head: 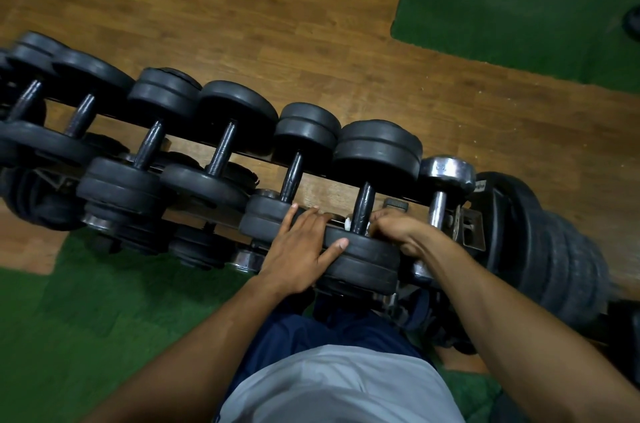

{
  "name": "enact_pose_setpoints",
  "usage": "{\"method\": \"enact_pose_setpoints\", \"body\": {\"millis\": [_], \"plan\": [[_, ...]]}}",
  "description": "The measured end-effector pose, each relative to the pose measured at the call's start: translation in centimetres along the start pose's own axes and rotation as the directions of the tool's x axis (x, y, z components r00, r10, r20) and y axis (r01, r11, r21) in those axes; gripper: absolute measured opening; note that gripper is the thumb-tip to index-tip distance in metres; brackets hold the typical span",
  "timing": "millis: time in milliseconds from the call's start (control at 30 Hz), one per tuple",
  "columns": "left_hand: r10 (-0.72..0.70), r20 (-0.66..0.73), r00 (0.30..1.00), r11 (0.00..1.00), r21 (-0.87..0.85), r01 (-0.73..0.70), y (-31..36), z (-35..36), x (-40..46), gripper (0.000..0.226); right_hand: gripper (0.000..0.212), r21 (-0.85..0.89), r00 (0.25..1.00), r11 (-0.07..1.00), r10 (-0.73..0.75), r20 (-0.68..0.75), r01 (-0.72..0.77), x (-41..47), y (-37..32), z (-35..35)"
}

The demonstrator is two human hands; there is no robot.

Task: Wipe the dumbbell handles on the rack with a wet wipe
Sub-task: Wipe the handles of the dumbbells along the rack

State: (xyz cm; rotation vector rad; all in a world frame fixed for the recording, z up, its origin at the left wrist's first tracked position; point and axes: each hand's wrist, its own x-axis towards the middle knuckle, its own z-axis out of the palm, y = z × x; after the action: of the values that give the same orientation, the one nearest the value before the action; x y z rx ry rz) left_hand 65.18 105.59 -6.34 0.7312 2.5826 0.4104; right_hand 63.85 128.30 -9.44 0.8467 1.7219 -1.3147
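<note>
The right hand [398, 232] grips the near end of a black dumbbell handle [363, 204], fingers curled round it with a white wet wipe [348, 222] between; only small bits of the wipe show beside the bar. The left hand [304, 249] lies flat, fingers straight, on the near weight plate [363, 260] of the same dumbbell, probably to stop it from rolling on the rack [467, 225] during rubbing. This dumbbell is second from the right end of the row, beside a chrome dumbbell [440, 201]. The other black handles to the left probably wait for their turn.
</note>
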Motion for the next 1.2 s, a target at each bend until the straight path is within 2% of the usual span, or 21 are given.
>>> {"method": "enact_pose_setpoints", "body": {"millis": [200, 267, 367, 467, 533, 600, 667, 767, 833, 933, 1000, 1067, 1133, 1200], "plan": [[0.000, 0.001, 1.000, 1.000, 0.001, 0.000, -0.1, 0.0, 0.0, 0.089, 0.021, -0.016, 0.999, 0.999, -0.028, 0.027, 0.028, 0.3, 0.5, -0.1], [-0.003, 0.006, 1.000, 1.000, -0.007, 0.003, -0.1, -0.1, 0.0, 0.090, 0.027, -0.063, 0.998, 0.996, -0.058, 0.027, 0.059, 0.1, 0.8, -0.1], [-0.003, 0.013, 1.000, 1.000, 0.003, 0.003, -0.1, 0.0, 0.0, 0.089, 0.012, -0.157, 0.992, 0.981, -0.122, -0.021, 0.117, -0.5, 1.0, -0.1], [0.002, 0.008, 1.000, 1.000, 0.012, -0.002, -0.1, 0.2, 0.0, 0.087, 0.021, -0.268, 0.978, 0.952, -0.180, -0.102, 0.147, -0.9, 1.1, -0.4], [0.004, 0.000, 1.000, 1.000, 0.001, -0.004, -0.2, 0.2, 0.0, 0.084, 0.016, -0.393, 0.966, 0.905, -0.227, -0.123, 0.163, -1.7, 0.4, -0.7], [0.005, -0.006, 1.000, 1.000, -0.006, -0.005, -0.1, 0.2, 0.0, 0.081, 0.005, -0.554, 0.953, 0.810, -0.288, -0.091, 0.192, -3.0, -1.0, -1.1], [0.007, -0.013, 1.000, 1.000, -0.005, -0.007, -0.1, 0.2, 0.0, 0.080, 0.006, -0.635, 0.933, 0.734, -0.355, -0.056, 0.241, -4.2, -2.2, -1.3], [0.009, -0.022, 1.000, 1.000, -0.015, -0.009, -0.1, 0.2, 0.0, 0.081, 0.014, -0.557, 0.885, 0.744, -0.464, -0.031, 0.370, -4.6, -3.3, -1.1], [0.010, -0.015, 1.000, 1.000, -0.007, -0.010, -0.1, 0.2, 0.0, 0.082, 0.017, -0.540, 0.842, 0.731, -0.535, -0.074, 0.417, -4.3, -3.8, -0.9], [0.010, -0.011, 1.000, 1.000, 0.008, -0.010, -0.2, 0.3, 0.0, 0.083, 0.026, -0.716, 0.758, 0.574, -0.645, -0.098, 0.397, -4.1, -4.4, -0.7], [0.008, -0.022, 1.000, 1.000, 0.012, -0.008, -0.2, 0.5, 0.1, 0.084, 0.031, -0.811, 0.740, 0.426, -0.672, 0.013, 0.401, -4.0, -4.6, -0.4], [0.002, -0.044, 0.999, 1.000, 0.011, -0.002, -0.2, 0.6, 0.0, 0.085, 0.030, -0.856, 0.767, 0.258, -0.603, 0.220, 0.448, -3.5, -4.6, -0.1], [-0.004, -0.065, 0.998, 1.000, 0.003, 0.004, -0.1, 0.6, -0.1, 0.084, 0.024, -0.848, 0.796, 0.137, -0.445, 0.410, 0.512, -2.9, -4.8, -0.3], [-0.006, -0.080, 0.997, 1.000, -0.015, 0.005, 0.0, 0.6, -0.1, 0.082, 0.024, -0.837, 0.796, 0.049, -0.341, 0.500, 0.546, -2.5, -5.4, -0.6]]}}
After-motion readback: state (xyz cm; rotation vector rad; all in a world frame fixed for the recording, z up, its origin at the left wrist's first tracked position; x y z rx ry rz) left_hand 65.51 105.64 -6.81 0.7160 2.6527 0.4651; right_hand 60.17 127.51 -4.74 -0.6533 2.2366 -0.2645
